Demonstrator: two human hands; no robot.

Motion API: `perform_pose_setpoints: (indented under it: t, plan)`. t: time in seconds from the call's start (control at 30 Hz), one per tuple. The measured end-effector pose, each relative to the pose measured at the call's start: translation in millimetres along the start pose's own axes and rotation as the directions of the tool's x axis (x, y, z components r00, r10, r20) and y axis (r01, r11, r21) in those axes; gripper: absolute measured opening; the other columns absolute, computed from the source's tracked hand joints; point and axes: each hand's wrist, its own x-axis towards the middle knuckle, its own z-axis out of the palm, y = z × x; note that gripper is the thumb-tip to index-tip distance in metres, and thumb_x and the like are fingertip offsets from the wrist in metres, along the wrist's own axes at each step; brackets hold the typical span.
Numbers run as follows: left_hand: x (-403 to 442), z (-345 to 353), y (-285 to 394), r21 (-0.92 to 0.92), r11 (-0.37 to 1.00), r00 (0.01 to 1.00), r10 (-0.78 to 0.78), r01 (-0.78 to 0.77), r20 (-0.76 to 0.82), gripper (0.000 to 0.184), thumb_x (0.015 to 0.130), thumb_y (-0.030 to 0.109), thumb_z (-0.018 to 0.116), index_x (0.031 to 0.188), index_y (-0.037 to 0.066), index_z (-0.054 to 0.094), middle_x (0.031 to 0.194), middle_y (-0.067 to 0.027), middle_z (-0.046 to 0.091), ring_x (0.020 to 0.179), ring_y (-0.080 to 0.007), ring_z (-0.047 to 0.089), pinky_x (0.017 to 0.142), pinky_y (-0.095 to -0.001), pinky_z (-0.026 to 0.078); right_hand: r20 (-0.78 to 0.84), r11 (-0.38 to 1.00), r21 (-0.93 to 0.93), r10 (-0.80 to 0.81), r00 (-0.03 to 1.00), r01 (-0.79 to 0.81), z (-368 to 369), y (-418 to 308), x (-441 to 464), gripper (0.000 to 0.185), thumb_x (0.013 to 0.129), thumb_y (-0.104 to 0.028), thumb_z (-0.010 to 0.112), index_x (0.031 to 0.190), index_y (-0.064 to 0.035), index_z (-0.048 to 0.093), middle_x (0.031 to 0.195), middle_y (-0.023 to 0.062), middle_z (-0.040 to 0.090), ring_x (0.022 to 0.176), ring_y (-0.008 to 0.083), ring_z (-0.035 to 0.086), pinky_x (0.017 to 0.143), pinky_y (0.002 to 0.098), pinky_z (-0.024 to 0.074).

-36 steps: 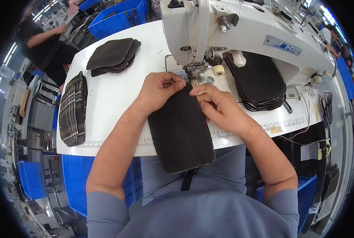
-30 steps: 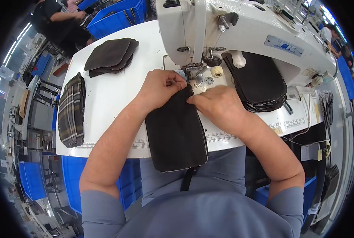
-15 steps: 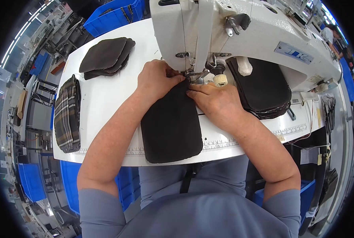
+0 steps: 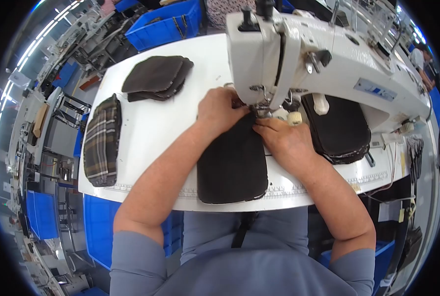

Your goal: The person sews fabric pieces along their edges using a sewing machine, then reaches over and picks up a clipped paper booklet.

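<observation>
A black fabric panel (image 4: 232, 165) with rounded corners lies on the white sewing table, its far end under the presser foot (image 4: 262, 111) of a sewing machine (image 4: 323, 69). My left hand (image 4: 221, 109) is closed on the panel's far left edge, thumb stretched toward the foot and the other fingers curled, partly hidden. On the opposite edge, just right of the foot, my right hand (image 4: 288, 140) grips the panel with its fingertips close together. The needle point cannot be made out.
Dark panels are stacked at the back left (image 4: 156, 74) and under the machine arm on the right (image 4: 340, 126). A plaid fabric stack (image 4: 102, 143) lies at the left edge. A ruler strip (image 4: 299, 190) runs along the front. Behind the table stands a blue bin (image 4: 163, 24).
My view has shifted, so the table and machine appear farther right and lower. The panel's near end sits slightly farther from the table's front edge. Both hands keep their hold near the presser foot.
</observation>
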Motion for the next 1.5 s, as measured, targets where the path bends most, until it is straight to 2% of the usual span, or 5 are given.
perform_pose_setpoints:
  t: [0.47,0.67,0.77,0.93,1.5]
  plan:
    - [-6,7,-9,0.019,0.961,0.95,0.274,-0.275,-0.152,0.016,0.087,0.021,0.074,0.098,0.009,0.075,0.09,-0.01,0.074,0.082,-0.0326,0.073,0.072,-0.044,0.058,-0.071,0.996,0.09,0.02,0.997,-0.013,6,-1,1,0.025,0.086,-0.01,0.064,0.108,-0.0067,0.076,0.11,0.0049,0.074,0.081,0.0277,0.072,0.071,0.0405,0.0584]
    - [-13,-10,-9,0.415,0.822,0.907,0.421,-0.391,0.022,0.016,0.092,0.018,0.067,0.104,0.01,0.073,0.101,-0.0088,0.072,0.09,-0.0304,0.071,0.075,-0.0461,0.056,-0.099,0.986,0.162,0.063,0.993,-0.047,3,-5,-5,0.024,0.086,-0.009,0.067,0.108,-0.0043,0.076,0.11,0.0073,0.074,0.083,0.0294,0.073,0.073,0.041,0.0594]
    - [-39,-14,-19,0.534,0.769,0.83,0.519,-0.35,-0.203,0.018,0.089,0.021,0.071,0.104,0.01,0.073,0.113,-0.0049,0.069,0.104,-0.0297,0.067,0.084,-0.0484,0.054,-0.13,0.98,0.198,0.043,0.991,-0.016,4,-3,-7,0.024,0.086,-0.009,0.069,0.108,-0.004,0.076,0.111,0.0084,0.074,0.087,0.0297,0.073,0.075,0.0417,0.0595]
    - [-121,-30,20,-0.138,0.809,0.818,0.576,-0.571,-0.006,0.045,0.08,0.033,0.084,0.117,0.011,0.073,0.134,-0.0081,0.064,0.124,-0.0315,0.061,0.1,-0.0456,0.051,-0.095,0.979,0.203,-0.004,0.995,0.023,-8,-7,-16,0.024,0.084,-0.012,0.072,0.106,-0.0032,0.075,0.112,0.0105,0.073,0.094,0.0305,0.072,0.08,0.0425,0.0587]
    - [-160,-19,31,-0.33,0.877,0.936,0.339,-0.35,-0.093,0.008,0.089,0.007,0.076,0.096,0.005,0.076,0.1,-0.0088,0.076,0.088,-0.0277,0.074,0.076,-0.0356,0.059,-0.036,0.958,0.285,-0.031,0.999,0.04,-57,-62,-77,0.035,0.082,-0.022,0.081,0.113,-0.009,0.072,0.096,0.0039,0.067,0.085,0.0236,0.065,0.077,0.0381,0.0495]
